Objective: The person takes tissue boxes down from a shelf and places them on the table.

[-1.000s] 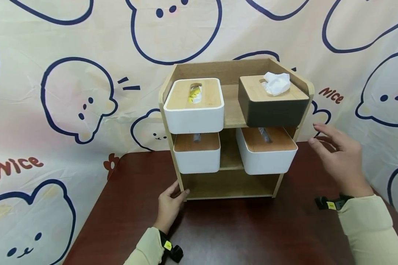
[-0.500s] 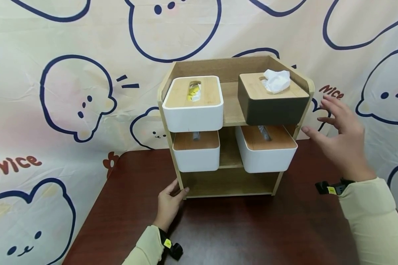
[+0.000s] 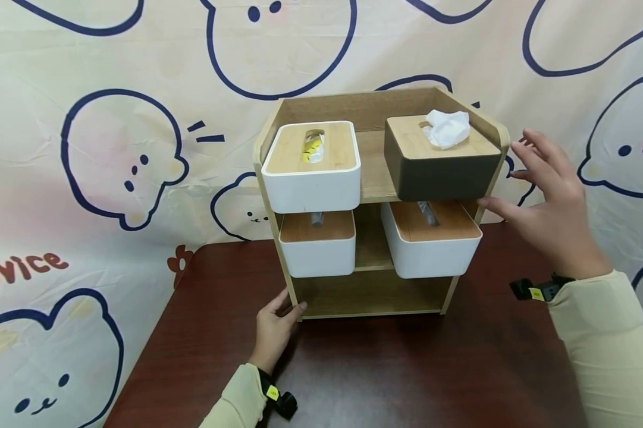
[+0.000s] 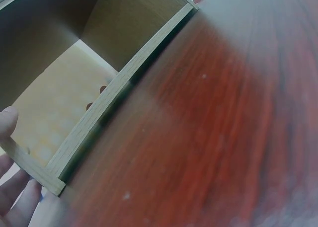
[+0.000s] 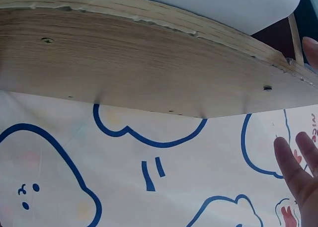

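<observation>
A wooden shelf (image 3: pixel 372 295) stands on the table. My left hand (image 3: pixel 274 333) grips its lower left side panel, thumb inside and fingers outside, as the left wrist view also shows. Beside the upper right side panel is my right hand (image 3: pixel 554 205), fingers extended and apart; its thumb tip lies at the panel's front edge, contact uncertain. On the top level sit a white tissue box (image 3: pixel 311 193) with a wooden lid and a dark tissue box (image 3: pixel 444 179) with white tissue poking out. Two white boxes, one left (image 3: pixel 318 257) and one right (image 3: pixel 440 257), jut from the middle level.
The dark red table (image 3: pixel 385 368) extends in front of the shelf and to both sides. Close behind hangs a pale cloth (image 3: pixel 139 65) with cartoon outlines, which also covers the right side. The shelf's bottom level lies below the two white boxes.
My right hand has risen and its fingers have spread, with the thumb coming to the shelf's right front edge. The left hand stays at the lower left panel.
</observation>
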The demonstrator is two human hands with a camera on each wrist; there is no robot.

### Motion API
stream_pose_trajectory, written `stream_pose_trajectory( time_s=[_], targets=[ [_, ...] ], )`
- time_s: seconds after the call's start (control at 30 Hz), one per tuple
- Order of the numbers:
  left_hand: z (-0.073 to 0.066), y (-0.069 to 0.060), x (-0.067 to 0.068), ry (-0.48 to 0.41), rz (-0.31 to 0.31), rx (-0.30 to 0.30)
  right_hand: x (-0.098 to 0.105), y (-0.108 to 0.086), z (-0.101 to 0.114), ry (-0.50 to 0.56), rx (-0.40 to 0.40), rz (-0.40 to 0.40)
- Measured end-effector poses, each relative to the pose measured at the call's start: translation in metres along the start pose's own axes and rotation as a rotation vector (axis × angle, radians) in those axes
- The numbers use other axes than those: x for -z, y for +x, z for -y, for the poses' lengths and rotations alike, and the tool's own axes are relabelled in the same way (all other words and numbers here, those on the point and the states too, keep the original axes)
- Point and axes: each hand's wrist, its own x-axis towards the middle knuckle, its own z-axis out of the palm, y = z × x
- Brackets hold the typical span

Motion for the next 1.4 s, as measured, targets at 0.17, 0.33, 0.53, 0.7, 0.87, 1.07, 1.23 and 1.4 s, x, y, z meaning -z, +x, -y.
stream_pose_trajectory(
  time_s=[0.17, 0.33, 0.53, 0.7, 0.87, 1.07, 1.23, 1.4],
  targets=[
    [0.001, 0.000, 0.000, 0.011, -0.004, 0.009, -0.002, 0.004, -0.002, -0.003, 0.021, 0.029],
    [0.001, 0.000, 0.001, 0.010, 0.001, 0.007, -0.004, 0.007, -0.003, -0.020, -0.002, 0.070],
    [0.001, 0.000, 0.001, 0.020, 0.007, 0.000, -0.005, 0.012, -0.001, -0.023, 0.004, 0.076],
    [0.000, -0.001, 0.001, 0.030, 0.006, -0.007, -0.005, 0.012, 0.001, -0.017, 0.006, 0.082],
    [0.000, -0.001, 0.001, 0.017, 0.004, -0.006, -0.006, 0.010, 0.003, -0.028, 0.016, 0.074],
    [0.000, 0.000, 0.001, 0.001, 0.004, -0.007, -0.007, 0.010, 0.003, -0.038, 0.036, 0.065],
    [0.000, -0.001, 0.001, 0.001, 0.007, -0.005, -0.008, 0.011, 0.001, -0.035, 0.061, 0.061],
    [-0.001, -0.001, 0.000, 0.000, 0.005, -0.009, -0.007, 0.010, 0.002, -0.053, 0.081, 0.060]
  ],
)
